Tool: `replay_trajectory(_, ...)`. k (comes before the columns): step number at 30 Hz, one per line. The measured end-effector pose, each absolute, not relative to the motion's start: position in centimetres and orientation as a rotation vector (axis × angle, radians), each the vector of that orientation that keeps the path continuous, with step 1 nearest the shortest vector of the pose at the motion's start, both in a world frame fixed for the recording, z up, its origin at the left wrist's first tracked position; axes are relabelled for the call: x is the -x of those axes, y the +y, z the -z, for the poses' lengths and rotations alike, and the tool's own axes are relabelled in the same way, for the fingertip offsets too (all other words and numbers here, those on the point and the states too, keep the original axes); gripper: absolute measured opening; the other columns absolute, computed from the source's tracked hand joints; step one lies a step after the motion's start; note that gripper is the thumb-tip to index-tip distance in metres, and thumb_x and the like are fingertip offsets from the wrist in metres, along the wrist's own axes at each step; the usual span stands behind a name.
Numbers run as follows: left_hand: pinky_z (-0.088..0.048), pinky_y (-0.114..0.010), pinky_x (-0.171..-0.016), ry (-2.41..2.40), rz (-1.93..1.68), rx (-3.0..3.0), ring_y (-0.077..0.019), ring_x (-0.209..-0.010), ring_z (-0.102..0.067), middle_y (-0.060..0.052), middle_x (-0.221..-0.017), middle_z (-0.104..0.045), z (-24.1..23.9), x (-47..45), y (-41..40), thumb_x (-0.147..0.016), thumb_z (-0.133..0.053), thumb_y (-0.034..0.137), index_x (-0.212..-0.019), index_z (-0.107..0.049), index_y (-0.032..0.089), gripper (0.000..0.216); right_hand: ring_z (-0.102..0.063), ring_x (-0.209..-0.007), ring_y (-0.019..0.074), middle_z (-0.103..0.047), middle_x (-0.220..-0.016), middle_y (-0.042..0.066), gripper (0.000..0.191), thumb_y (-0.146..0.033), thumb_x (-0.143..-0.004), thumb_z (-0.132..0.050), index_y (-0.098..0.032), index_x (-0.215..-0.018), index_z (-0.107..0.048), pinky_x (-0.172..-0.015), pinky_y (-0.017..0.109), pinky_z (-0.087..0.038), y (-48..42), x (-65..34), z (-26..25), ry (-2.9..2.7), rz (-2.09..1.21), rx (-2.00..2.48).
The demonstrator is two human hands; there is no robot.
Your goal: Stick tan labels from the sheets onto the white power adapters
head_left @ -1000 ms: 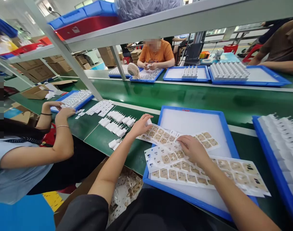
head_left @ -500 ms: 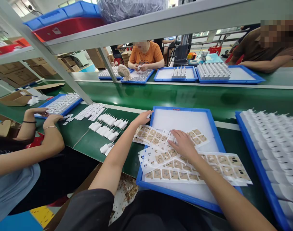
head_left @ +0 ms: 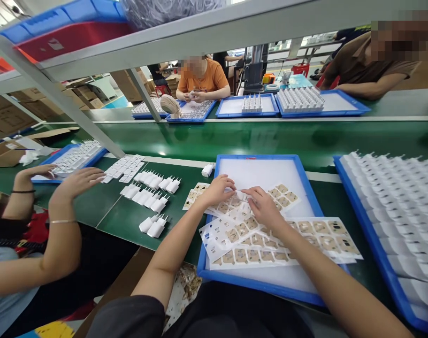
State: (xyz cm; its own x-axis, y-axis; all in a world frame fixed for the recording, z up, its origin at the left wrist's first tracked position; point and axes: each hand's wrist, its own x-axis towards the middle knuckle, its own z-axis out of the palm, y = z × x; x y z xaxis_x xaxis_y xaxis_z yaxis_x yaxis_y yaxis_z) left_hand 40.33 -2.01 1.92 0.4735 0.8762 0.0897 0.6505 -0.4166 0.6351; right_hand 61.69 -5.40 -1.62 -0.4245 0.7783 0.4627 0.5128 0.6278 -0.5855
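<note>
My left hand (head_left: 218,189) and my right hand (head_left: 263,208) meet over white sticker sheets (head_left: 270,237) printed with tan labels, which lie overlapping in a blue-rimmed white tray (head_left: 266,162). Both hands have their fingers curled and pinching at a sheet between them. A single white charger plug (head_left: 207,170) sits on the green bench just left of the tray's far corner. More white plugs (head_left: 152,190) lie in rows further left.
A blue tray packed with white plugs (head_left: 393,197) stands at the right. A co-worker's hands (head_left: 76,180) work at the left over another tray (head_left: 68,157). Across the green conveyor (head_left: 235,136) people sit at more blue trays. A slanted shelf post (head_left: 59,98) crosses the upper left.
My left hand set the white plug down beside the tray and came back to the sheets by my right hand. The view drifted right.
</note>
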Motion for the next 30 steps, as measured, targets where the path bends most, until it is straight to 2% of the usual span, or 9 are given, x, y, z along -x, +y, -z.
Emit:
replay_trajectory(4, -0.050, -0.031, -0.082, 1.220, -0.617, -2.082, -0.0191, -0.087, -0.063, -0.006, -0.091, -0.070, -1.8, -40.2, -3.1, -0.090, -0.053, 0.039, -0.094, -0.067, 0.017, 0.026, -0.061, -0.094, 0.0223, -0.059, -0.101, 0.008, 0.029, -0.011, -0.091, -0.047, -0.023, -0.110, -0.064, -0.081, 0.037, -0.052, -5.5, -62.3, 0.4, -2.010, -0.374, 0.993)
replay_trajectory(7, -0.048, -0.025, -0.069, 1.093, -0.738, -1.723, -0.0142, -0.071, -0.061, -0.003, -0.078, -0.067, -1.3, -40.6, -3.9, -0.087, -0.057, 0.046, -0.089, -0.064, 0.015, 0.031, -0.058, -0.102, 0.0254, -0.064, -0.105, 0.008, 0.021, -0.013, -0.090, -0.052, -0.023, -0.101, -0.067, -0.089, 0.043, -0.047, -5.8, -62.5, -0.5, -2.020, -0.139, 1.004)
replay_trajectory(11, -0.044, -0.022, -0.063, 0.922, -0.886, -1.269, -0.0095, -0.061, -0.057, 0.000, -0.070, -0.062, -1.0, -41.9, -4.7, -0.076, -0.071, 0.048, -0.084, -0.060, 0.014, 0.036, -0.059, -0.104, 0.0254, -0.069, -0.107, 0.006, 0.018, -0.023, -0.089, -0.062, -0.024, -0.107, -0.065, -0.097, 0.047, -0.041, -6.4, -62.2, -1.2, -2.086, -0.074, 0.947)
replay_trajectory(15, -0.045, -0.023, -0.068, 0.847, -0.942, -1.146, -0.0098, -0.066, -0.059, 0.000, -0.075, -0.065, -1.4, -42.5, -5.2, -0.069, -0.079, 0.043, -0.084, -0.061, 0.014, 0.037, -0.064, -0.099, 0.0228, -0.072, -0.105, 0.005, 0.018, -0.028, -0.092, -0.059, -0.025, -0.109, -0.062, -0.103, 0.048, -0.038, -6.7, -61.8, -1.3, -2.091, -0.201, 0.950)
replay_trajectory(19, -0.045, -0.023, -0.070, 0.845, -0.911, -1.181, -0.0109, -0.071, -0.061, -0.002, -0.081, -0.068, -1.7, -42.1, -5.3, -0.065, -0.083, 0.037, -0.084, -0.064, 0.015, 0.035, -0.066, -0.099, 0.0232, -0.072, -0.106, 0.007, 0.020, -0.029, -0.094, -0.056, -0.026, -0.112, -0.063, -0.096, 0.045, -0.047, -6.8, -61.8, -1.1, -2.070, -0.320, 0.959)
replay_trajectory(21, -0.044, -0.023, -0.068, 0.851, -0.906, -1.185, -0.0107, -0.070, -0.061, -0.001, -0.079, -0.067, -1.7, -42.0, -5.3, -0.065, -0.083, 0.036, -0.083, -0.064, 0.015, 0.034, -0.065, -0.104, 0.0235, -0.070, -0.110, 0.007, 0.022, -0.030, -0.094, -0.056, -0.026, -0.114, -0.063, -0.093, 0.043, -0.051, -6.8, -61.8, -1.1, -2.048, -0.364, 0.944)
replay_trajectory(25, -0.042, -0.023, -0.066, 0.853, -0.903, -1.205, -0.0108, -0.068, -0.060, -0.001, -0.078, -0.067, -1.5, -41.9, -5.3, -0.067, -0.082, 0.036, -0.084, -0.066, 0.015, 0.032, -0.062, -0.113, 0.0230, -0.066, -0.120, 0.007, 0.026, -0.029, -0.093, -0.058, -0.025, -0.119, -0.060, -0.097, 0.041, -0.052, -6.9, -61.9, -1.0, -2.034, -0.434, 0.914)
replay_trajectory(30, -0.041, -0.024, -0.067, 0.822, -0.903, -1.259, -0.0110, -0.070, -0.058, -0.002, -0.080, -0.066, -1.4, -42.2, -5.6, -0.071, -0.078, 0.036, -0.083, -0.068, 0.014, 0.026, -0.066, -0.101, 0.0211, -0.066, -0.120, 0.007, 0.034, -0.030, -0.092, -0.059, -0.026, -0.126, -0.055, -0.090, 0.038, -0.056, -7.1, -62.2, -1.3, -2.045, -0.507, 0.900)
